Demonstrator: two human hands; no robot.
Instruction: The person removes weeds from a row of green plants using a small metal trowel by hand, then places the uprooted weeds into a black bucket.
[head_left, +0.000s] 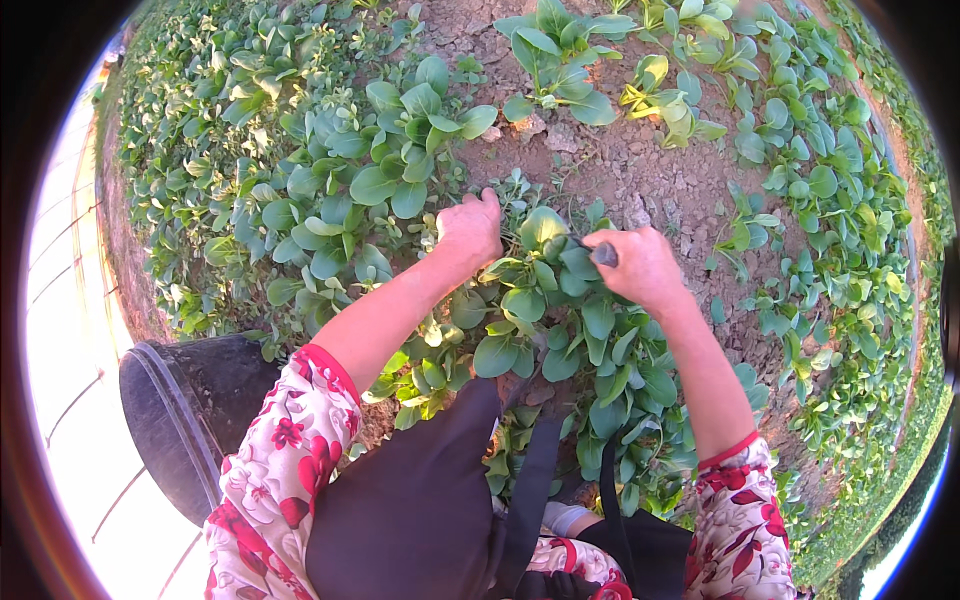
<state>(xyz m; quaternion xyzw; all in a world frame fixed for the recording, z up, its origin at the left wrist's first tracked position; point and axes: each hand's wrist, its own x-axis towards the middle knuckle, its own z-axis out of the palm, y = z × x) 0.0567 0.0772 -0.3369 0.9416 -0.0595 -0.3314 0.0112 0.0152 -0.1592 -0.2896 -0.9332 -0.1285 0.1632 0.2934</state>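
Observation:
My right hand is closed around the dark grey handle of a hand tool. Leaves hide the tool's working end, so its kind is unclear. At the left, my left hand is low among small weeds, its fingers bent and partly hidden; whether they grip anything does not show. Between and below both hands grows a clump of leafy greens with rounded leaves, like bok choy. Another leafy plant stands just beyond my left hand.
A black bucket leans at my left beside pale sheeting. Bare, cloddy soil lies ahead. Dense greens cover the left, with more rows at right. A yellowing plant grows farther off. My dark apron hangs low in front.

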